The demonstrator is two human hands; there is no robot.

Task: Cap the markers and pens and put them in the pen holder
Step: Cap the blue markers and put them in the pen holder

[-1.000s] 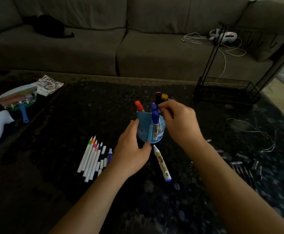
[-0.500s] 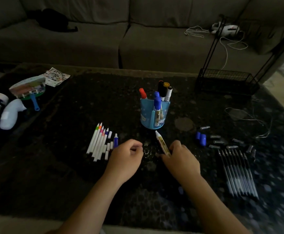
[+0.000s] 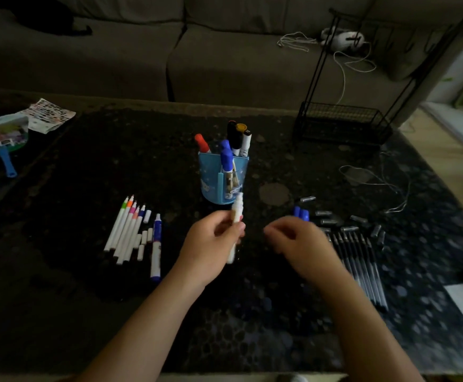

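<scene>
Clasping a white marker (image 3: 237,208) is the left hand (image 3: 211,244); the right hand (image 3: 296,238) blurs, its grip unclear.

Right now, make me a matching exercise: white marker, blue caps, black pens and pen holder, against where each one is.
1 white marker
2 blue caps
3 black pens
4 pen holder

A standing upright, capped markers in it
B gripped in the left hand
C lying in a row, far right
D just beyond the right hand

Pairs: 1-B, 2-D, 3-C, 4-A
</scene>
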